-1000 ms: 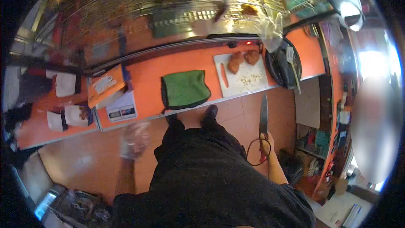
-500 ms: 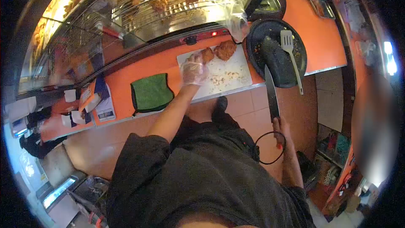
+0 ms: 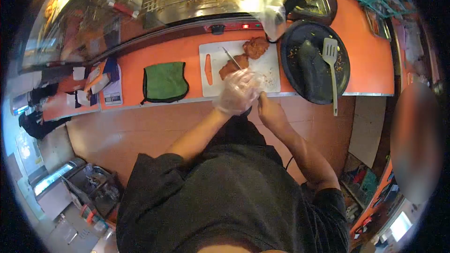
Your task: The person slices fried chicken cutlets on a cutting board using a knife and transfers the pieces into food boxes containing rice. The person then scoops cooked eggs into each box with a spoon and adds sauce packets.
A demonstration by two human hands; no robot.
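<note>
Well to the left of the left hand, we see a pale flat item (image 3: 112,96) at the counter's near edge; closer in, still to that hand's left, a green cloth (image 3: 165,82) with a dark border lies on the orange counter (image 3: 365,68); next we come to the white cutting board (image 3: 273,61), its near edge partly under the gloved hand and its orange-looking handle slot to that hand's left.

Our left hand (image 3: 240,90), in a clear glove, is over the board with its fingers bunched; we cannot tell how far they are closed or what they grip; just beyond its fingertips lies a browned fried piece (image 3: 228,70), with the knife (image 3: 230,57) slanting across it; a second fried piece (image 3: 256,48) sits farther beyond, touching or nearly touching the first.

Our right hand (image 3: 271,111), bare and just beside the left, is closed around the knife's handle, which is mostly hidden; beyond and to its right stands a round black tray (image 3: 293,78) with crumbs; a pale slotted spatula (image 3: 333,72) rests across it, handle pointing towards us.
</note>
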